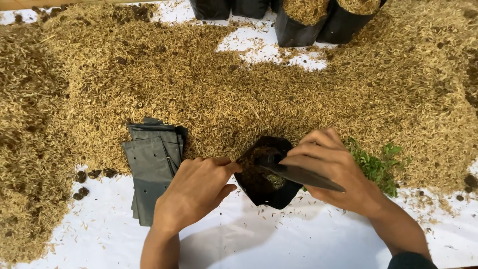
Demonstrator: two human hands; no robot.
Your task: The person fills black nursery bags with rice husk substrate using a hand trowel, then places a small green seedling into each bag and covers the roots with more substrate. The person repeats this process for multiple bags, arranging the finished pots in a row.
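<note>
A small black grow bag (269,197) stands open in front of me, partly filled with husk and dark soil. My left hand (196,192) pinches the bag's left rim. My right hand (331,169) grips a flat dark blade-like tool (298,175) that lies across the bag's mouth, its tip pointing down into the fill. A sprig of small green plants (376,167) lies just right of my right hand.
A stack of flat empty black bags (152,167) lies to the left. A big heap of rice husk (239,84) covers the white sheet (259,239). Several filled black bags (303,22) stand at the far edge. Dark soil clumps (82,184) dot the left.
</note>
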